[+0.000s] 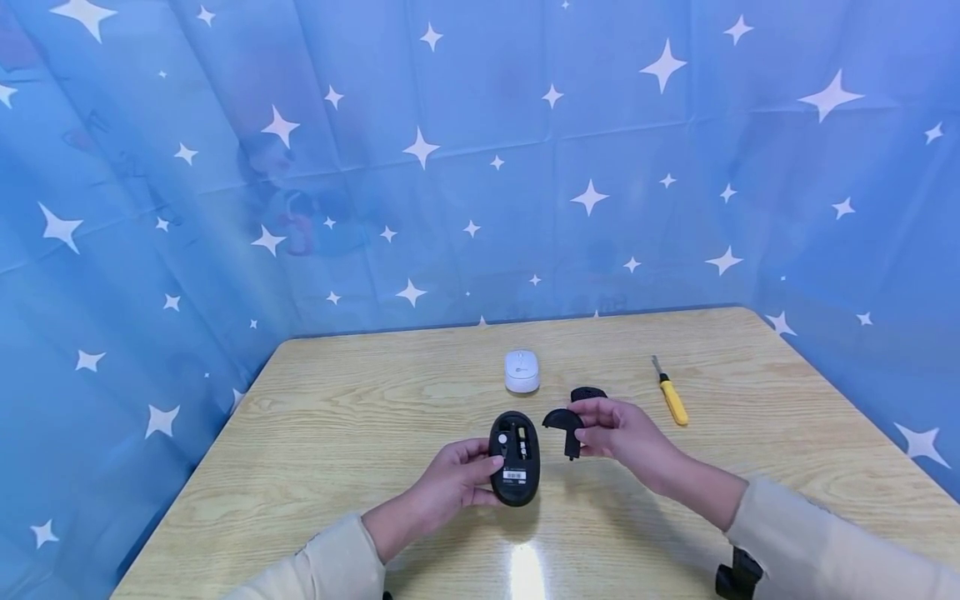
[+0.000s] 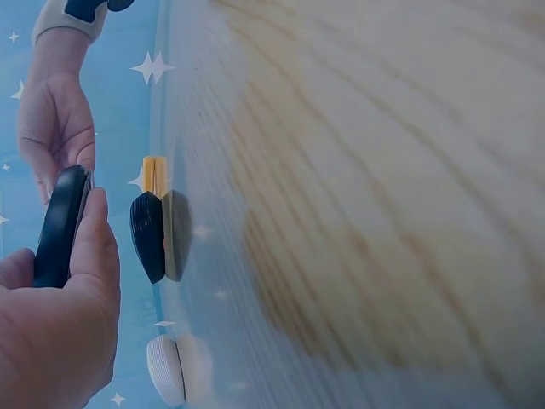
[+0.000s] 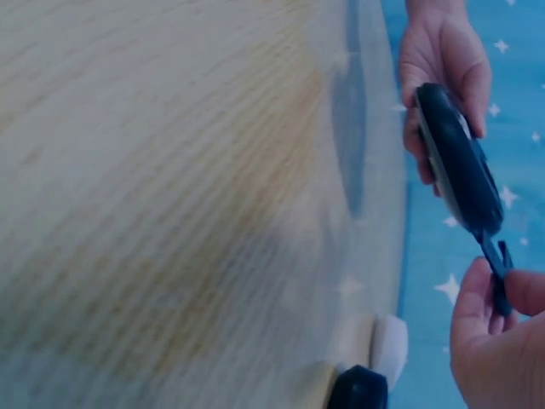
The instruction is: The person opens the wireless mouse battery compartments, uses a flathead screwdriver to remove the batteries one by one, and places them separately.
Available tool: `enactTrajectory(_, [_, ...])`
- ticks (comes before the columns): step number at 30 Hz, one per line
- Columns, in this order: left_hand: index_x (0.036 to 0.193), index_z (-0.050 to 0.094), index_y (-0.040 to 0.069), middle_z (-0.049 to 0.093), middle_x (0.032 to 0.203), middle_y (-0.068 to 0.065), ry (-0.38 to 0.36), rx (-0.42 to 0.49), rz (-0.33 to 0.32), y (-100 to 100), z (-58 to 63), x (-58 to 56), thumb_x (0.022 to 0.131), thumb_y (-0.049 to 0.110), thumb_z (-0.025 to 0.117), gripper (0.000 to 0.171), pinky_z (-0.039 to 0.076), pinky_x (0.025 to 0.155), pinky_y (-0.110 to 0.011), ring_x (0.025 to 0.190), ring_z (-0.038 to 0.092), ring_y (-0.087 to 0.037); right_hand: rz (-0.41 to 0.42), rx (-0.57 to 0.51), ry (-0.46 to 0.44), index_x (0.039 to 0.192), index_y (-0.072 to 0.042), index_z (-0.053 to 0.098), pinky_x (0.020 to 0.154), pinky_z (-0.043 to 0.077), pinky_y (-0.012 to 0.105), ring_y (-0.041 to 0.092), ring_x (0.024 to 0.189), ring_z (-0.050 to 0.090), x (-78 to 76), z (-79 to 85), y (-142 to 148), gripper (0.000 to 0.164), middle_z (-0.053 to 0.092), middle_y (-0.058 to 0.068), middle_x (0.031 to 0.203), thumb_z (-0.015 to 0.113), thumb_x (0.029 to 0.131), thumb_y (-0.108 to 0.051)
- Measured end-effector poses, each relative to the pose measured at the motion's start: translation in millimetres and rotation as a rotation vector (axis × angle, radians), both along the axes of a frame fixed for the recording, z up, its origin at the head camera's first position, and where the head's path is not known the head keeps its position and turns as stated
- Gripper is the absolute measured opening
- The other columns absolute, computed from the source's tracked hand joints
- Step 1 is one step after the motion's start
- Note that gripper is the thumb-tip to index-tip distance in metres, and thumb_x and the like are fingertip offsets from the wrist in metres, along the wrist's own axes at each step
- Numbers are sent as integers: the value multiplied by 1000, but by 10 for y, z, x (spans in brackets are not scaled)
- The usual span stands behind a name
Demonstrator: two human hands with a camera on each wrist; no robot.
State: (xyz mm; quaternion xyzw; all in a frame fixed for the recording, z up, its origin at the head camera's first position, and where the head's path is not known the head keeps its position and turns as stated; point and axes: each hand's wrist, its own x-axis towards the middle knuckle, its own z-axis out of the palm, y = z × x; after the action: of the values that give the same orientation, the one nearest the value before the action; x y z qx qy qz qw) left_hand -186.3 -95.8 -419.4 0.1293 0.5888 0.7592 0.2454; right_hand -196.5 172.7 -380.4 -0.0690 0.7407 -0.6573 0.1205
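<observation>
My left hand (image 1: 456,479) grips a black computer mouse (image 1: 517,490) by its left side, underside facing up, above the table. Its battery compartment is uncovered, and a battery (image 1: 522,443) lies inside. To the right, my right hand (image 1: 626,437) pinches a black battery cover (image 1: 562,419), a rounded piece with a straight tongue, between thumb and fingers. In the head view a gap separates cover and mouse. The left wrist view shows the mouse (image 2: 60,226) edge-on between thumb and fingers. In the right wrist view the cover (image 3: 499,290) hangs at the fingertips.
A white mouse (image 1: 521,372) stands farther back on the wooden table (image 1: 375,400). Another black mouse (image 1: 587,392) sits behind my right hand, partly hidden by it. At the right lies a screwdriver (image 1: 672,400) with a yellow handle. A starry blue curtain (image 1: 487,208) borders the table.
</observation>
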Motion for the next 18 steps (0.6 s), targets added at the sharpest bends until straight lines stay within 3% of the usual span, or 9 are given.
enactTrajectory(7, [131,43,-17,63,109,-18,-16,-10,21,7,-2,5,97,6,55,43,59,78,-36,95,66,-27,-12,33,-30,131,11,47,79,58,35,22,87,63,65,-89,20,41,60,14,106,56,92,7])
enactTrajectory(18, [132,41,-17,63,110,-19,-14,-4,14,7,6,-5,97,6,54,43,58,81,-38,97,65,-29,75,36,-52,124,17,49,75,59,35,20,84,62,188,-326,26,39,59,14,103,59,88,7])
